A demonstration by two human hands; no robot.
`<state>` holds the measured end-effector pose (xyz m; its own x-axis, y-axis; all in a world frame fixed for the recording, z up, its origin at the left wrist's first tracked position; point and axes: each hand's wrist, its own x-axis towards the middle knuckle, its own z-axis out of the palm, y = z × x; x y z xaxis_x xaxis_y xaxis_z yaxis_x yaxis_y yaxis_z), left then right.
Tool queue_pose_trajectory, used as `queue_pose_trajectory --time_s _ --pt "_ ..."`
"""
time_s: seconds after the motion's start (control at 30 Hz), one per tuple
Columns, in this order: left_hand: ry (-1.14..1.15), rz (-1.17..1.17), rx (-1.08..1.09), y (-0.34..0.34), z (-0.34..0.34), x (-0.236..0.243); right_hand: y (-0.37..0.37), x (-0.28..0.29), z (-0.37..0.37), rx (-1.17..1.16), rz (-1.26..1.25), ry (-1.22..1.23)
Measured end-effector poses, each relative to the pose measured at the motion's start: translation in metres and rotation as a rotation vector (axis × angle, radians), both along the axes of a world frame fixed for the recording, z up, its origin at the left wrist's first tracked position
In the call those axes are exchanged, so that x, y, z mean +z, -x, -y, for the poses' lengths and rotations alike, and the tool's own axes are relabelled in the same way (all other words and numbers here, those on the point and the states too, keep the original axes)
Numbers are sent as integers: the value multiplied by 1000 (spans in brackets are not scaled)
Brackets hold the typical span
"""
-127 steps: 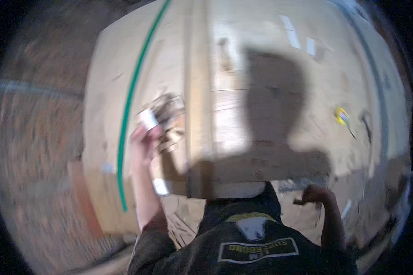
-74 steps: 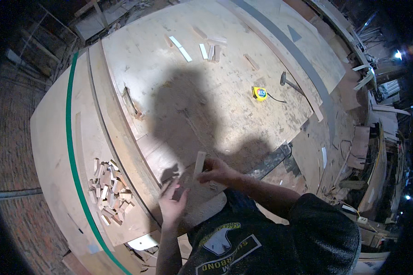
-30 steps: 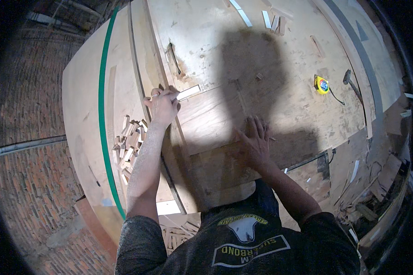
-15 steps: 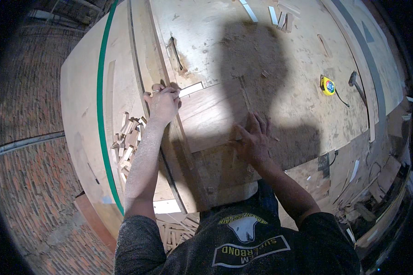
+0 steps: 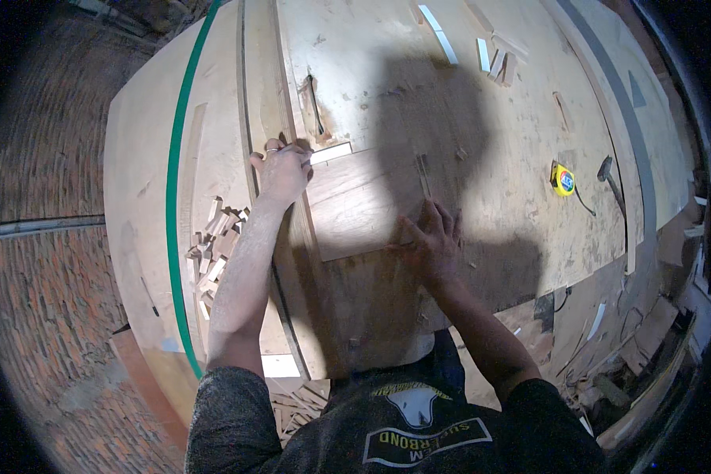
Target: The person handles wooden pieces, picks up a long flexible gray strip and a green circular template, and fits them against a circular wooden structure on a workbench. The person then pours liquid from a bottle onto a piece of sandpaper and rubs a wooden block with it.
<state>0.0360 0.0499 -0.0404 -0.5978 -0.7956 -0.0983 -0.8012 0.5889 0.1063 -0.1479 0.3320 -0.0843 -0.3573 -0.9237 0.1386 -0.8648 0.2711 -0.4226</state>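
My left hand [image 5: 284, 174] has its fingers curled over the left end of a short white-faced wood strip [image 5: 332, 152] by a long wooden board [image 5: 276, 103]. The strip lies along the far edge of a square plywood piece [image 5: 355, 197]. My right hand [image 5: 434, 241], partly in shadow, rests with fingers apart on that piece’s right edge, where a thin strip [image 5: 423, 174] runs. A pile of small wood blocks [image 5: 217, 245] lies left of the long board, beside my left forearm.
On the large plywood worktable [image 5: 529, 142] are a yellow tape measure [image 5: 562, 180], a hammer [image 5: 608, 182] and several loose strips [image 5: 486, 55] at the back. A green band [image 5: 183, 103] runs down the left side. A brick surface [image 5: 47, 316] lies beyond the left edge.
Earlier my right hand held a small wood piece; since then my left hand has closed over the strip at the plywood’s far edge and my right hand has spread on the plywood, staying there lately.
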Motion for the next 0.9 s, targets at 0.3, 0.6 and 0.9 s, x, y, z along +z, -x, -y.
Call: queue_pose_trajectory --time_s 0.3,0.6,0.9 --pt "-74 111 75 18 38 12 8 17 41 8 16 -31" --pt "-60 95 105 23 60 1 16 3 60 15 -44 5" --pt "1 67 71 32 74 4 24 -7 75 12 -38 151"
